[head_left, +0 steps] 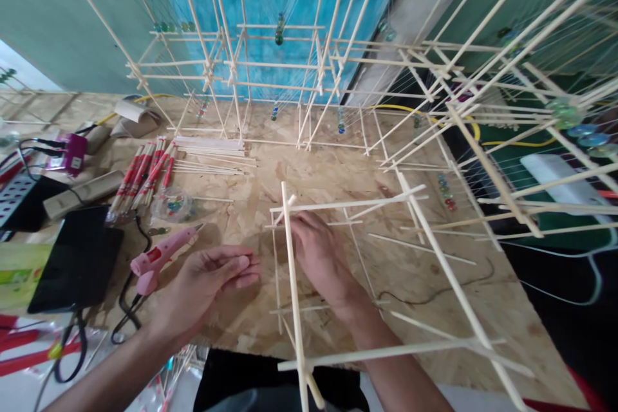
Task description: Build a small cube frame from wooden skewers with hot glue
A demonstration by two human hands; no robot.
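Note:
A box-like frame of thin wooden sticks [291,270] stands in front of me on the board. My right hand [318,254] reaches inside it, and its fingertips close on a stick at the frame's far left corner; an upright partly hides them. Just left of the frame is my left hand [212,277], thumb and fingers pressed together. Whatever may be between those fingers is too small or hidden to name. A pink glue gun [161,254] lies left of that hand, its nozzle pointing toward the far side.
A larger stick structure [232,71] with strung glass marbles rises behind and at right. Red-and-white packs of sticks [140,174], loose sticks [212,167], a round clear container of marbles [172,206], a black tablet-like device [77,257] and cables crowd the left. The chipboard [261,187] ends at right.

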